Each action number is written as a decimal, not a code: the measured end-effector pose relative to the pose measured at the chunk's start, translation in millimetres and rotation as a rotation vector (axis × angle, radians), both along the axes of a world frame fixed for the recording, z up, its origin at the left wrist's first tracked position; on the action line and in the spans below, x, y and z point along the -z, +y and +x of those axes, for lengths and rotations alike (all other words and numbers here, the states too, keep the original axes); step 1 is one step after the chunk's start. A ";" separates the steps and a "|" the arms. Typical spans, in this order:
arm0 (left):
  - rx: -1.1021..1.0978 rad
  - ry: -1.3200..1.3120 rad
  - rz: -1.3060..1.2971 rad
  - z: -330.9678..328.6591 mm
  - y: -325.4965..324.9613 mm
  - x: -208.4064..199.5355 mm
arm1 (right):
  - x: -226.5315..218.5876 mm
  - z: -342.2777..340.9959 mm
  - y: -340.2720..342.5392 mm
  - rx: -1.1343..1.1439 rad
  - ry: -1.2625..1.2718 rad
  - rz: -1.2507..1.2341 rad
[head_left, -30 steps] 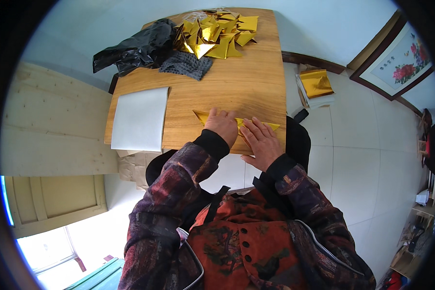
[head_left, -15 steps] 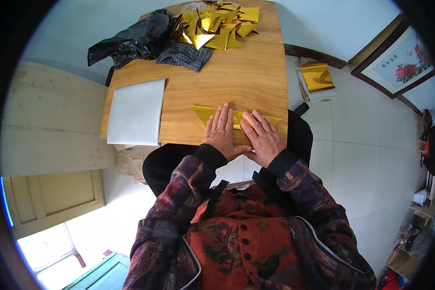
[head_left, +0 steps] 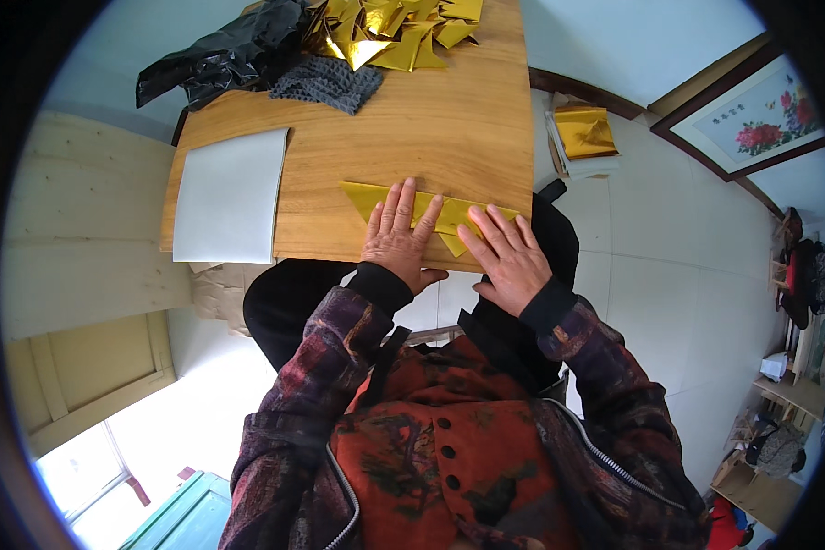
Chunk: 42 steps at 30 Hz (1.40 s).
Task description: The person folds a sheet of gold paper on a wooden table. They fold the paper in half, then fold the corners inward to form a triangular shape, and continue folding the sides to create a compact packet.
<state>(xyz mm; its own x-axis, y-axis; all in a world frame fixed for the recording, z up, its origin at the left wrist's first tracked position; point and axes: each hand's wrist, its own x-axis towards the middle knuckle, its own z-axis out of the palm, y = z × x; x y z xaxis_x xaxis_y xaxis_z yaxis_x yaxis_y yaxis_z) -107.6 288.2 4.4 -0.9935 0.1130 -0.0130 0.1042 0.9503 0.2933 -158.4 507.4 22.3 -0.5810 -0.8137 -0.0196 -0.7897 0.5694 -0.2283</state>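
A strip of folded gold foil paper [head_left: 445, 218] lies flat along the near edge of the wooden table [head_left: 412, 137], with pointed ends and a small triangular flap sticking out toward me. My left hand [head_left: 400, 236] rests on its left part, palm down with the fingers spread. On the right part lies my right hand [head_left: 509, 261], also flat, its fingers stretched forward over the paper. Between the two hands the middle of the strip and the flap are visible. Neither hand grips anything.
At the far end sit a heap of folded gold foil pieces [head_left: 394, 27], a black plastic bag [head_left: 225, 55] and a dark grey knobbly cloth [head_left: 330, 84]. A pale grey sheet [head_left: 231, 197] lies at the left edge. A gold-topped paper stack [head_left: 585, 133] stands right of the table.
My hands have moved apart along the foil strip, uncovering its middle and the small flap. The whole view has shifted slightly, so the table sits further left and higher.
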 end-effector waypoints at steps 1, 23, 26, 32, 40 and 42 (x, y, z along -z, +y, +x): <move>0.000 -0.004 0.012 0.2 -0.4 -0.5 | -2.4 1.7 4.1 0.008 0.002 0.016; -0.025 -0.066 -0.035 0.5 2.6 -5.0 | 6.8 7.7 -28.2 0.147 -0.020 -0.036; -0.020 -0.074 -0.062 1.4 3.1 -7.3 | 1.3 4.6 -24.6 0.177 0.009 -0.048; 0.070 -0.041 0.034 -1.1 -13.6 0.8 | -3.5 24.4 -13.5 0.171 0.088 -0.089; 0.079 0.144 -0.036 -1.6 -24.7 21.3 | 6.7 71.1 -16.8 0.134 0.180 -0.193; 0.112 0.152 -0.033 -1.2 -27.4 20.6 | 7.1 62.3 -9.5 0.133 0.196 -0.174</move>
<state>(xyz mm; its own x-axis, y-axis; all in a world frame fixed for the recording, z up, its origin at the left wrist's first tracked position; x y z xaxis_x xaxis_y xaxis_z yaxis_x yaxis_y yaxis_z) -108.8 260.8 -16.2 -0.9655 0.2249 0.1311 0.2506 0.9392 0.2346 -96.0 497.9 15.2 -0.6616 -0.7113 0.2372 -0.7495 0.6364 -0.1822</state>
